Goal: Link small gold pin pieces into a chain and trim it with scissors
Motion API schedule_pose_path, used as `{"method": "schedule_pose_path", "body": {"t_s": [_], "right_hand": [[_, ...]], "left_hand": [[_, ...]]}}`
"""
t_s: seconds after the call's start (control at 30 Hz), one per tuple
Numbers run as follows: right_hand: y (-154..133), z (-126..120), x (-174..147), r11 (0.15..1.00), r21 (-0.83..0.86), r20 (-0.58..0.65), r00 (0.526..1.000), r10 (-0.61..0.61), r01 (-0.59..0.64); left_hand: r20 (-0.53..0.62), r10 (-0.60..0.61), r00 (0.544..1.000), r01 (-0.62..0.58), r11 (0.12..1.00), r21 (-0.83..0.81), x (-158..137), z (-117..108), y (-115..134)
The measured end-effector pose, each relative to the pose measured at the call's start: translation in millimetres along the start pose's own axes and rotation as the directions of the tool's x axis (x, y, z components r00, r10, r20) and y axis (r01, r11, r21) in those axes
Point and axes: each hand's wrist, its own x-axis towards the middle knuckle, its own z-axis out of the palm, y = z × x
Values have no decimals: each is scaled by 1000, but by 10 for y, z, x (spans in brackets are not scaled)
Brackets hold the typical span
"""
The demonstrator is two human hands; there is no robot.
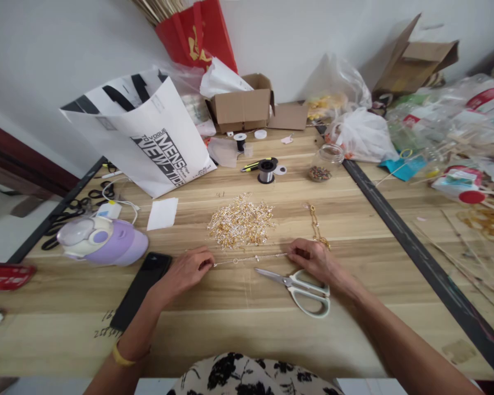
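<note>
A thin silvery chain [247, 259] with small charms stretches nearly straight between my two hands, low over the wooden table. My left hand [192, 267] pinches its left end, while the fingers of my right hand [310, 257] are closed on the other end. Just beyond the chain lies a heap of small gold and silver jewelry pieces [242, 222]. Scissors [298, 288] with pale handles rest below the chain, close to my right hand, blades pointing left. A gold-coloured chain [314, 222] lies on the table past my right hand.
A black phone [142, 288] and a purple-and-white bottle [107, 241] lie at left, near a white paper bag [160, 142]. Behind the heap stand a wire spool [266, 171], a utility knife [251, 165] and a glass jar of beads [323, 164]. A cardboard box [242, 107] stands farther back.
</note>
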Motion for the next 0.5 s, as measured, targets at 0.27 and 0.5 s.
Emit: {"method": "schedule_pose_path", "body": {"t_s": [0.27,0.5], "right_hand": [[-53,-135,-12,997,-1,104,991,-82,82],[-65,-170,-33,996,-60,82,995,-60,65]], "left_hand": [[7,-43,999,43,999,-21,9,-9,12],[-33,-53,998,49,994,-99,-12,-13,12]]}}
